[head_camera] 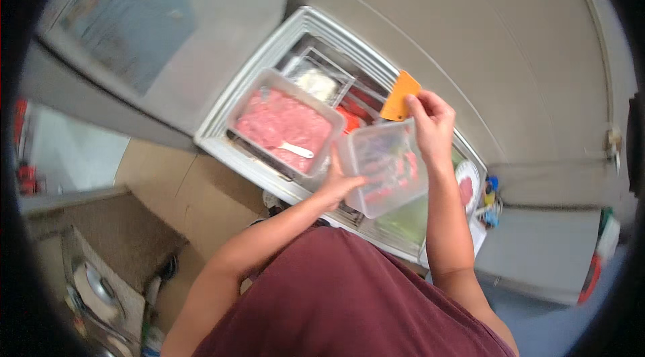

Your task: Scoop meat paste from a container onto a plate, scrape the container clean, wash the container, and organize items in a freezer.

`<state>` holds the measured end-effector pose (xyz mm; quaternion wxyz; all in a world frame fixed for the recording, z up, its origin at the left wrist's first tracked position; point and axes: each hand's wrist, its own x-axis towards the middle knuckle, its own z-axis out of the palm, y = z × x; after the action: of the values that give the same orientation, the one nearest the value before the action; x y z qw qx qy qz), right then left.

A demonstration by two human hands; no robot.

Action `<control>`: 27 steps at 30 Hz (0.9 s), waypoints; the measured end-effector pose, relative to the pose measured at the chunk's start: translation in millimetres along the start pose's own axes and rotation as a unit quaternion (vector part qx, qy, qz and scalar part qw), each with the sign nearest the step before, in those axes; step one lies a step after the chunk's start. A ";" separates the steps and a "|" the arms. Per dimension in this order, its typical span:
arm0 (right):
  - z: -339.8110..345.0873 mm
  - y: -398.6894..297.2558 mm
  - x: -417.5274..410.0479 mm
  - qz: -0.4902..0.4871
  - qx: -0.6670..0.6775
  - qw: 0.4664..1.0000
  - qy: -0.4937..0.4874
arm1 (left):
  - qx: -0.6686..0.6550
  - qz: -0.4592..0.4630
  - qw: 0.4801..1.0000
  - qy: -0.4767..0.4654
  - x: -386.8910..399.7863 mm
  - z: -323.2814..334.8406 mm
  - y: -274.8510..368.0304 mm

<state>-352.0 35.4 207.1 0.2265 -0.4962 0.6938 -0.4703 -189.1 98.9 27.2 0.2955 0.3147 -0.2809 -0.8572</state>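
My left hand point(338, 183) grips the near left edge of a translucent plastic tub point(385, 168), which is tilted and has pinkish residue on it. Between the thumb and fingers of my right hand point(432, 115) is a flat orange plastic scraper point(401, 96), raised above the tub's far edge. Left of the tub, a larger translucent container point(274, 77) holds pink minced meat point(284, 122), with a white spoon or spatula handle point(297, 150) lying on the meat. Both containers are over an opened chest freezer point(216, 132).
Inside the freezer are a wire basket point(347, 85) with a white item, a red item point(348, 120) and a greenish bag point(403, 221). A plate point(468, 185) with pink meat stands at the right end. The raised lid or wall point(478, 54) rises behind. Tiled floor shows lower left.
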 end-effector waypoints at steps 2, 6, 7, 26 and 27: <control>-71.8 31.8 -21.3 0.008 -0.039 0.996 0.077 | -0.029 0.046 0.998 -0.018 2.7 7.3 7.2; -151.5 102.9 -66.4 0.078 -0.218 0.961 0.148 | 0.004 0.047 0.999 -0.003 9.0 20.6 -8.0; -152.5 109.8 -73.4 0.060 -0.335 0.933 0.117 | 0.013 0.040 0.999 -0.014 7.7 26.7 -9.2; -142.9 224.7 -64.5 0.161 -0.357 0.920 -0.007 | 0.075 0.043 0.996 -0.008 4.4 77.1 -29.7; -139.7 214.5 -65.1 0.144 -0.340 0.929 -0.019 | 0.073 0.041 0.996 -0.018 5.8 76.2 -33.7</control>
<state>-536.8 167.9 72.6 0.1224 -0.4467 0.8720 -0.1586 -257.6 140.0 51.5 0.3016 0.3087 -0.3608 -0.8268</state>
